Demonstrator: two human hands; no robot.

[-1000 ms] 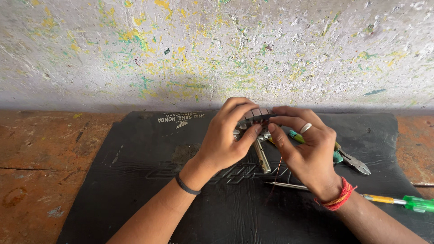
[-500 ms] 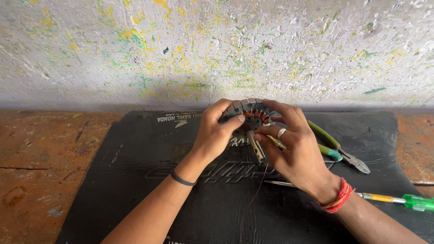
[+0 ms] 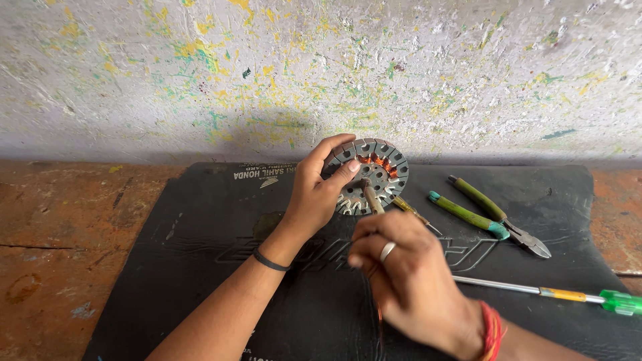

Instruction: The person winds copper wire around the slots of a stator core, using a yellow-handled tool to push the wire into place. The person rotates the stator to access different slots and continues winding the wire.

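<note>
1. Left hand (image 3: 319, 194): closed around the left rim of the round slotted metal disc (image 3: 374, 175), thumb laid across the face, fingers curled over the upper edge. Dark band on the wrist.
2. Disc: held tilted up on edge above the far middle of the black rubber mat (image 3: 200, 267), close to the wall (image 3: 321, 67). Radial slots all round; copper winding (image 3: 376, 161) visible in the upper slots, near the centre.
3. Right hand (image 3: 401, 274): closed in a narrow grip, fingers bunched, ring on one finger, red thread band at the wrist. Positioned nearer the camera than the disc, below and slightly right of it.
4. Thin copper wire (image 3: 378, 314): runs down from under the right hand toward the near edge of the mat. Exact pinch point hidden by the fingers.
5. Slim rod-shaped tool (image 3: 372, 196): leans against the lower face of the disc, between the two hands. Contact with the right hand cannot be determined.
6. Green-handled pliers (image 3: 491, 215): flat on the mat to the right of the disc, jaws pointing right, apart from both hands.
7. Screwdriver with green and yellow handle (image 3: 575, 294): flat on the mat at the right, shaft pointing toward the right hand.
8. Small yellow-handled tool (image 3: 409, 209): on the mat just right of the disc.
9. Mat: spread on a worn reddish-brown bench surface (image 3: 60, 234); paint-spattered wall behind.
</note>
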